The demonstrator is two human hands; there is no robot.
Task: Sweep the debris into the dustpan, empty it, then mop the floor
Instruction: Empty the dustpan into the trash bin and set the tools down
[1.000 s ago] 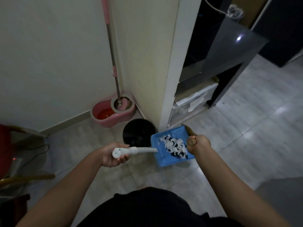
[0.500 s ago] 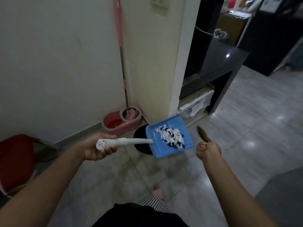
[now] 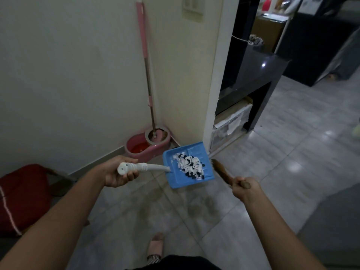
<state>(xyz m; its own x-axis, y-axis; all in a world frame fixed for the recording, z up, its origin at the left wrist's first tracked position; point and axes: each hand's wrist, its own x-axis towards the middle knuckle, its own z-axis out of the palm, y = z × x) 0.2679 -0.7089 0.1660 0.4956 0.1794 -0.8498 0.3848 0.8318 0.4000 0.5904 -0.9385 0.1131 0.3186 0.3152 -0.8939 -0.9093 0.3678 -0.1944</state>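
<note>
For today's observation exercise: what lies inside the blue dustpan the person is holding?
In the blue dustpan lies a heap of white and dark scraps. The pan floor under the heap is hidden.

The dustpan [image 3: 180, 182] is bright blue with a white handle [image 3: 152, 167], and the debris [image 3: 190, 166] in it is a mix of white and dark, almost black, small pieces. The brush [image 3: 221, 170] is brown. The mop bucket [image 3: 155, 150] is pink, orange-red inside, and the mop pole [image 3: 142, 32] is pink and silver-grey. The floor [image 3: 292, 152] has pale grey tiles; the wall [image 3: 68, 75] is cream. The bag [image 3: 25, 195] is dark red with a white stripe.
</note>
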